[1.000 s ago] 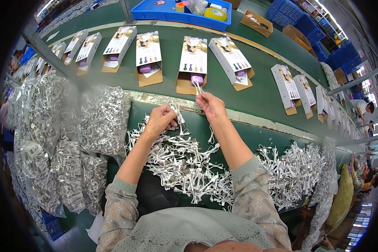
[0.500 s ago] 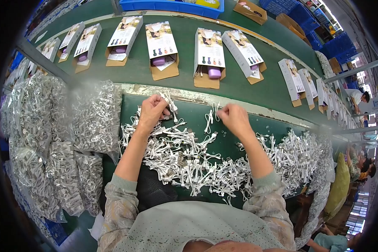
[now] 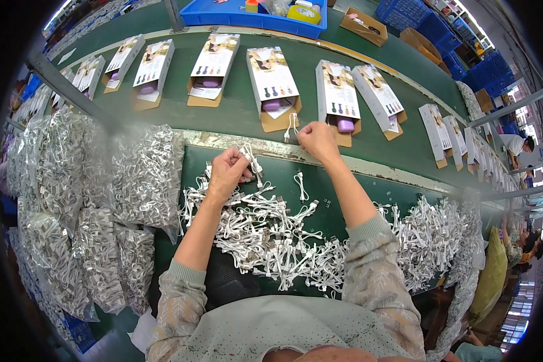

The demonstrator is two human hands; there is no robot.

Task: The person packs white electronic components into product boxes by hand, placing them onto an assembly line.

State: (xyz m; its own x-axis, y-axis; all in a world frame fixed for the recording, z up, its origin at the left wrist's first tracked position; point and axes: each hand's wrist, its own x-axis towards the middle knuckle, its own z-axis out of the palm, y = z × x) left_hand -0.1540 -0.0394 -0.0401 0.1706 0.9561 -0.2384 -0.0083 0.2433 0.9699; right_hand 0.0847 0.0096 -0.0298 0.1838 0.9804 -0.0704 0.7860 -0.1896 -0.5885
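While the right hand [image 3: 318,140] pinches one coiled white cable [image 3: 292,124] and holds it over the open box [image 3: 276,90] on the green belt [image 3: 235,114], at about 12 o'clock from the worker, the left hand [image 3: 226,174] is closed around a small bunch of cables [image 3: 251,160] just above the loose pile [image 3: 271,232] on the bench.

Risks, as I judge them:
- Cable dangles beside the flap, not yet inside; it could land on the belt between boxes.
- Left bunch is loosely fisted; a strand may snag the pile and drag extras.
- Neighbouring box [image 3: 340,96] at 1 o'clock sits close; easy to fill the wrong one.
- Bagged cables [image 3: 145,175] at 9 o'clock crowd the left elbow.
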